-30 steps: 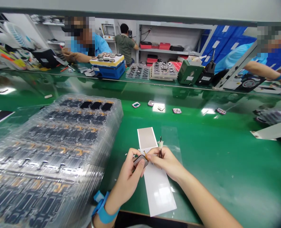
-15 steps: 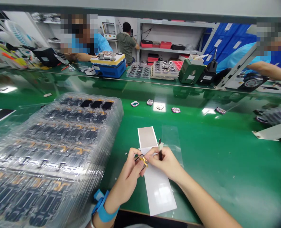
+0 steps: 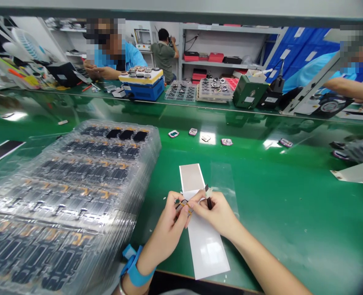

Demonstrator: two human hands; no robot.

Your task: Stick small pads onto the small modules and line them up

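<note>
The left hand is grasping a small dark-rimmed part, its grip closing thumb and fingers around the edges. An orange strip is showing at the part's right side, where the right thumb and forefinger are pinching close; the fingers are partly hiding the contact. The right hand is also keeping a dark slender tool with a pale wrapping inside its grip, the tool's upper end sticking up above the knuckles. The part is hanging in the hands over a long white sheet that is lying on the green counter, with a greyish panel covering the sheet's far end. A clear film is lying just beside the sheet, on its right. A blue wristband is circling the left wrist. To the left, a tall stack of clear trays is holding rows of dark pieces with orange strips. Beyond the hands, several small rounded-square pieces are lying spaced apart in a loose row. Across the counter, a co-worker in a blue top is sitting behind a blue box.
</note>
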